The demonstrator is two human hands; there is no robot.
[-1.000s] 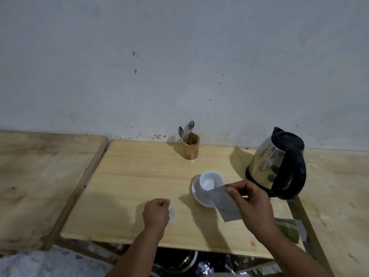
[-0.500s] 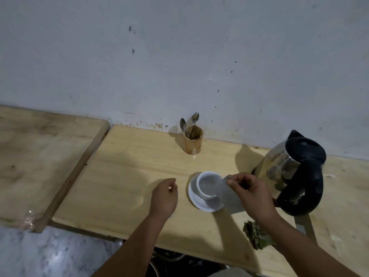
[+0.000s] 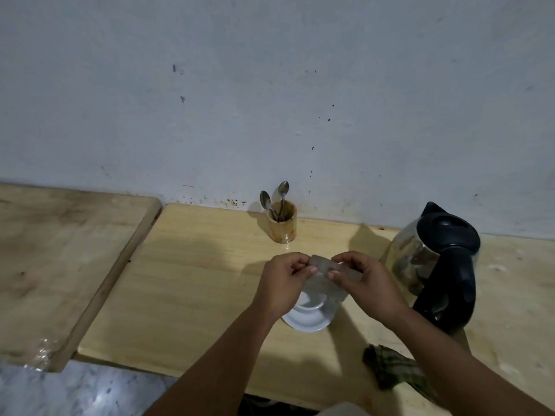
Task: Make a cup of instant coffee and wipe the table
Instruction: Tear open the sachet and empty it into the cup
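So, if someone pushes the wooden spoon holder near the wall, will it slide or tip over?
The wooden spoon holder looks short and wide, so it would probably slide rather than tip. The two spoons lean loosely above its rim and may rattle or shift. It looks light, so a gentle push is likely enough.

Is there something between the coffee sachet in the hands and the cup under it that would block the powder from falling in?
Nothing visible blocks it. The left hand and the right hand pinch the sachet directly above the white cup on its saucer. The sachet's lower part hangs over the cup mouth; the cup's interior is partly hidden.
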